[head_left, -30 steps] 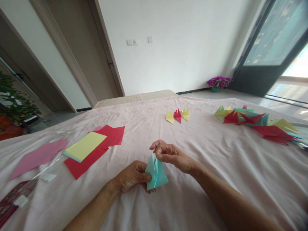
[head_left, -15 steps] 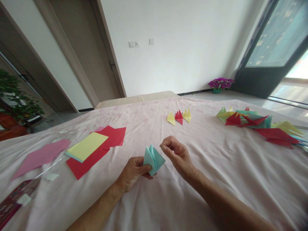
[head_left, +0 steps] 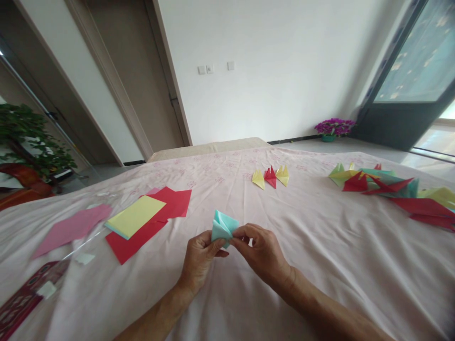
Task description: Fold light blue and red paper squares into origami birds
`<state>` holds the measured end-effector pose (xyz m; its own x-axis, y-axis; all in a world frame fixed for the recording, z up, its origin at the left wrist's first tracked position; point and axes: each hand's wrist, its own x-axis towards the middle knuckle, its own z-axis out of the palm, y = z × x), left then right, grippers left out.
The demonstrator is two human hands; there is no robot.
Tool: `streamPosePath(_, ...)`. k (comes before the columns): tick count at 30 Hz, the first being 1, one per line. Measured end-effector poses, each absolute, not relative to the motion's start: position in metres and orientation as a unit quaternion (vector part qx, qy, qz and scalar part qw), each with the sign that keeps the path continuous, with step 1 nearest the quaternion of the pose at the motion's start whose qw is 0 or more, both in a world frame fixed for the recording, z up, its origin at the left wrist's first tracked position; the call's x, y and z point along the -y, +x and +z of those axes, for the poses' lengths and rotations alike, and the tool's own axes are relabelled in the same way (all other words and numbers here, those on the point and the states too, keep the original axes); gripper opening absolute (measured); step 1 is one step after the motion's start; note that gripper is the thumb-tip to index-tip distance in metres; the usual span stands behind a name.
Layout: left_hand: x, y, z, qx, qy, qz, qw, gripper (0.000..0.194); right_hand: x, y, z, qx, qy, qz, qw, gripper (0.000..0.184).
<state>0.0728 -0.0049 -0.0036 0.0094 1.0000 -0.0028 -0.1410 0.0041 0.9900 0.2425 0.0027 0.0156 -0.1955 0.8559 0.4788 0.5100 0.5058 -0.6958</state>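
Note:
A folded light-blue origami paper [head_left: 223, 226] is held above the cloth, upright, with a pointed flap at its upper left. My left hand [head_left: 201, 258] grips its lower left part, thumb in front and fingers behind. Closed in a pinch, my right hand [head_left: 263, 248] holds the lower right edge of the same paper. The fingertips of both hands nearly meet at its bottom, which they partly hide.
Two yellow folded papers and a red folded paper [head_left: 270, 177] stand farther back. Several folded pieces [head_left: 378, 182] lie at right. At left are yellow sheets [head_left: 138, 215], red sheets [head_left: 177, 202], a pink sheet [head_left: 73, 229] and a dark red package [head_left: 26, 296], all on the pink cloth [head_left: 227, 303].
My right hand has come in from the right and taken hold of the paper's right side. One flap there now bends across toward the left. The view has shifted slightly left.

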Motion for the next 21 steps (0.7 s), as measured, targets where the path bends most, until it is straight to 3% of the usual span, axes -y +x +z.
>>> streamPosePath(10, 0.006, 0.075, -0.002, -0.463, 0.466, 0.545, 0.522, 0.03, -0.006, 0.249, 0.02, 0.762, -0.411, 0.217, 0.451, 0.015)
streamPosePath(21, 0.011, 0.07, -0.008, -0.506, 0.601, 0.471, 0.401, 0.027, -0.006, 0.25, 0.023, 0.737, -0.387, 0.294, 0.469, 0.013)
